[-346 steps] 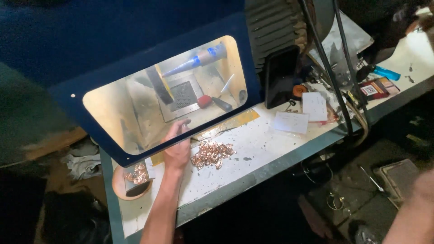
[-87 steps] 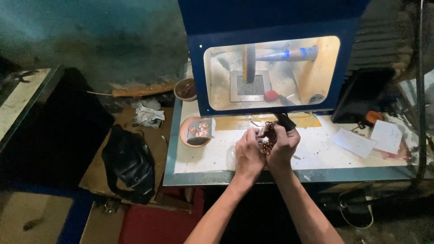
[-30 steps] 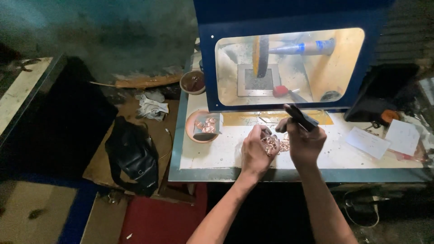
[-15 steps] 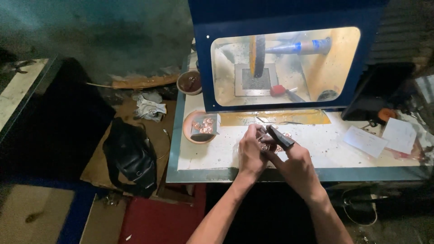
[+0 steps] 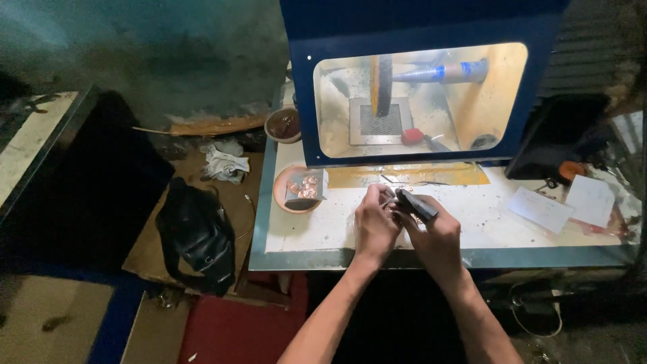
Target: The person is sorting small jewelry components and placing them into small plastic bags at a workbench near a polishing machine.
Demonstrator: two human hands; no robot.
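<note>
1. Head view, far left: we see a black bag on brown cardboard on the floor, well apart from the bench, with a crumpled white cloth beyond it.
2. At the bench's rear left corner stands a dark round bowl. Nearer us, by the left edge, a shallow dish holds copper-coloured pieces, with a small grey box leaning on its rim.
3. Our left hand is near the front edge, fingers curled and pinched about something small. We cannot make out what, since the fingers hide it.
4. Touching it, our right hand is closed around a dark tool, whose tip points up and left toward the left fingertips.
5. Behind both hands, along the back edge, stands a blue cabinet with a lit window; inside we see a dark wheel on edge and a red-handled tool.
6. Toward the right edge lie two white paper slips, with a black slanted panel behind them.
</note>
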